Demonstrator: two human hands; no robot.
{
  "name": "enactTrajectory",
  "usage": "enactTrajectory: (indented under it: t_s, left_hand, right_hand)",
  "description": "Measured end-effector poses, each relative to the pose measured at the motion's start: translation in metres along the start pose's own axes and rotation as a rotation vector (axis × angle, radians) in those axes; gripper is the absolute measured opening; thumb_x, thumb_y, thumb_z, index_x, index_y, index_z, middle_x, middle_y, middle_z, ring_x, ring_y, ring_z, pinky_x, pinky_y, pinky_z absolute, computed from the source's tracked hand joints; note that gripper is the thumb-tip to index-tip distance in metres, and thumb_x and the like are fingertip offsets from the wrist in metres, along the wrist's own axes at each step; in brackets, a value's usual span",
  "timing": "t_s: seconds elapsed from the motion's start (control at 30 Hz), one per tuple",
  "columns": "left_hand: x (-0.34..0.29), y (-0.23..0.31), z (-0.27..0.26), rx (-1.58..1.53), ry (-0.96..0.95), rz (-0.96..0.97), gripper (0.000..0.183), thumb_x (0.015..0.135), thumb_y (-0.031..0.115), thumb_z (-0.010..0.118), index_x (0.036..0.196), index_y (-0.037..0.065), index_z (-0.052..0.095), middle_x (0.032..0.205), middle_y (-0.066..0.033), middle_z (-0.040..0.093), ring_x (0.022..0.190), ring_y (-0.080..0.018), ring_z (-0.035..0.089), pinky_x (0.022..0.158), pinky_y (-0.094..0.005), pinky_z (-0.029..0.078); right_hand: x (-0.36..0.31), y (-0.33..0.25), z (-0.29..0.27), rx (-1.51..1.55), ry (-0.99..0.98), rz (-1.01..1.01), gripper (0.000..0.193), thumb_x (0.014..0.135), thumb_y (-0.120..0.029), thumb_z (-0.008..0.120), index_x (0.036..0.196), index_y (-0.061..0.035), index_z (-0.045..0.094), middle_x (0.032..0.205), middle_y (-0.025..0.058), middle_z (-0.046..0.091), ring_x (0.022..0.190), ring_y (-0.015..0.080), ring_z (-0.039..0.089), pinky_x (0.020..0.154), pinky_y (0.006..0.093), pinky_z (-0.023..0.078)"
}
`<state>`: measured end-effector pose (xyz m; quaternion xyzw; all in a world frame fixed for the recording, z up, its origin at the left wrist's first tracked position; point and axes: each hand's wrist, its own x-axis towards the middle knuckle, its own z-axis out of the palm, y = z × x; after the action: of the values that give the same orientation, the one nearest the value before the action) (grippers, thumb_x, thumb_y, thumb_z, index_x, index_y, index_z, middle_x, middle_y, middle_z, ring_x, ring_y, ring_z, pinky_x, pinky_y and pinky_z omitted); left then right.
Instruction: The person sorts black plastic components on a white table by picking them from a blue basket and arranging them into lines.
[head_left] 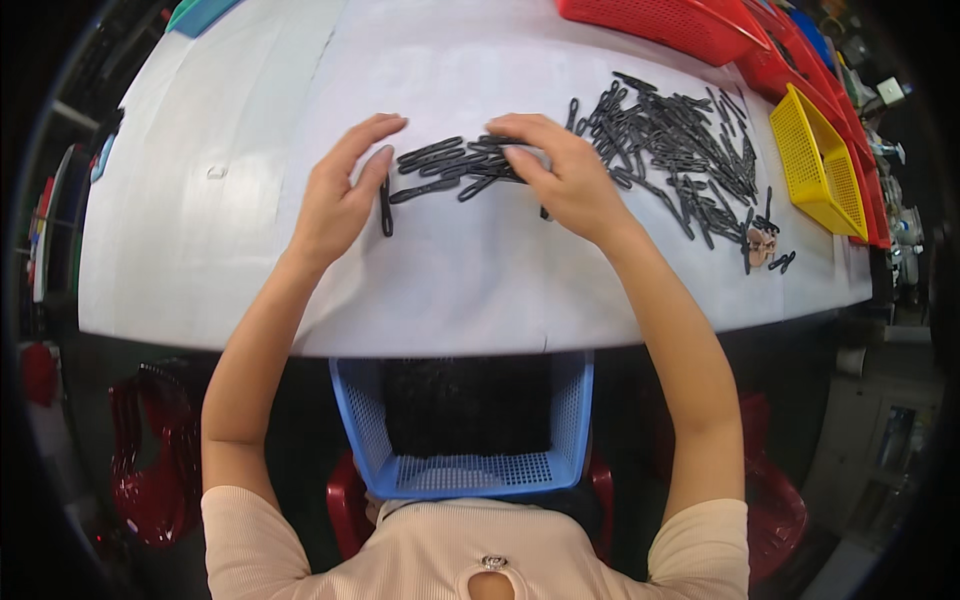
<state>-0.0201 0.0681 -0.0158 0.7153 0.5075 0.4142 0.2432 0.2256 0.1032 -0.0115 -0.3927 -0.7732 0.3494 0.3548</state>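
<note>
Cream ribbed top point(430, 550) here | short sleeves point(250, 535)! | silvery ornament point(494, 562) above a keyhole opening point(490, 585) | left hand point(338, 190), right hand point(578, 180), both bare!

White table point(220, 260), red chairs point(155, 495).

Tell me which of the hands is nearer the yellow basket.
Right. The right hand is left of the yellow basket, across the black pieces; the left hand is farther left.

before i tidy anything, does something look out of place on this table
Yes: a small tan clump at the right side of the white table, below the yellow basket. It looks odd among the loose black pieces; I can't tell what it is.
</note>
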Motion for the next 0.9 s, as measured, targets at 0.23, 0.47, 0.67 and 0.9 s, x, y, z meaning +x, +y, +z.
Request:
enactTrajectory:
  t_s: [0.23, 0.47, 0.67, 0.9]
  left_hand:
    - [-0.062, 0.032, 0.005, 0.365, 0.092, -0.172, 0.026, 0.082, 0.005, 0.062, 0.108, 0.006, 0.064, 0.102, -0.0091, 0.063, 0.093, -0.021, 0.058, 0.076, -0.031, 0.046]
    - [-0.043, 0.024, 0.03, 0.595, -0.004, 0.199, 0.02, 0.08, 0.013, 0.065, 0.099, 0.008, 0.065, 0.095, -0.0029, 0.061, 0.093, -0.0227, 0.055, 0.082, -0.0347, 0.041]
    - [-0.051, 0.013, 0.031, 0.68, -0.035, 0.312, 0.014, 0.079, 0.008, 0.057, 0.093, 0.008, 0.061, 0.088, -0.0036, 0.057, 0.087, -0.0201, 0.053, 0.075, -0.0322, 0.042]
    - [-0.046, 0.017, 0.033, 0.614, -0.03, 0.26, 0.018, 0.078, 0.002, 0.057, 0.096, 0.006, 0.061, 0.086, -0.0063, 0.057, 0.086, -0.0248, 0.054, 0.076, -0.0362, 0.044]
  right_hand:
    - [-0.039, -0.01, 0.021, -0.419, 0.107, -0.226, 0.022, 0.075, -0.006, 0.068, 0.097, -0.0076, 0.067, 0.097, 0.0053, 0.063, 0.1, 0.0228, 0.055, 0.085, 0.0363, 0.045]
    - [-0.035, -0.001, 0.009, -0.649, 0.001, -0.212, 0.008, 0.076, -0.014, 0.067, 0.082, -0.0099, 0.064, 0.085, 0.0012, 0.06, 0.091, 0.0211, 0.054, 0.075, 0.0364, 0.04]
    - [-0.073, -0.022, 0.022, -0.694, -0.048, -0.192, 0.007, 0.077, -0.016, 0.067, 0.078, -0.0104, 0.062, 0.079, 0.0025, 0.057, 0.081, 0.0205, 0.055, 0.072, 0.0352, 0.039]
    - [-0.029, -0.016, 0.005, -0.544, -0.06, -0.108, 0.008, 0.078, -0.015, 0.066, 0.085, -0.0109, 0.066, 0.084, 0.0021, 0.059, 0.086, 0.0213, 0.058, 0.07, 0.0334, 0.047]
